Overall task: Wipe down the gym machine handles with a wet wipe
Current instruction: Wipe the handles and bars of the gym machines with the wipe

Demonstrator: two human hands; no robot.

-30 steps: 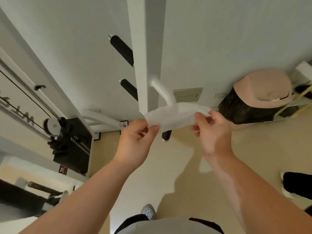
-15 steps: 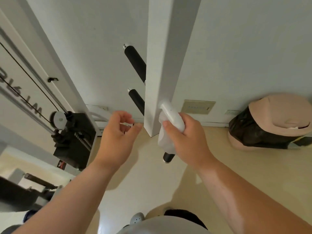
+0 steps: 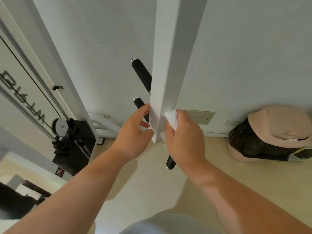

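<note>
Now: wipe hand on the near handle

The near handle slants from its free end up toward the white post. The right hand grips it higher up, apparently through the bunched wet wipe. The left hand is loosely curled and empty, touching the post beside the lower left handle.

Bright, soft, even indoor light; faint diffuse arm shadows on floor; mild sheen on right forearm; wide-angle stretch slants machine frame toward edges; slight motion blur on wet wipe; bottom-edge shirt out of focus
</note>
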